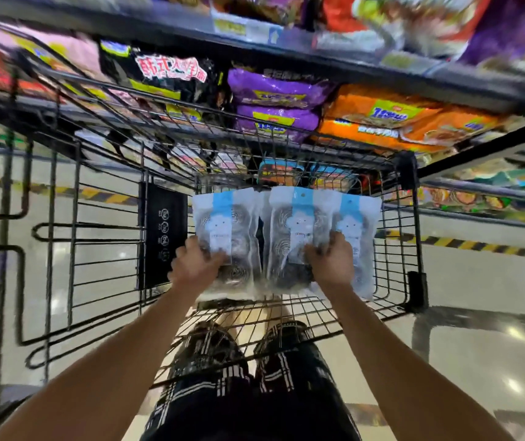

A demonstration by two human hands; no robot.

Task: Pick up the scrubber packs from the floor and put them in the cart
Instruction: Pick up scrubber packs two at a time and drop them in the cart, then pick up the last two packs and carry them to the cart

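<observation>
Scrubber packs [286, 237] | gripped by fingers of left hand [196, 265], right hand [331, 262] | step: over cart [413, 237] | next: lower, release

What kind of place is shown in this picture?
Most likely a supermarket aisle: a wire cart stands before shelves of packaged noodles, with price labels on the shelf edge.

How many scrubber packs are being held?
3: the left pack in the left hand, the middle pack and right pack in the right hand. More may be hidden behind.
</observation>
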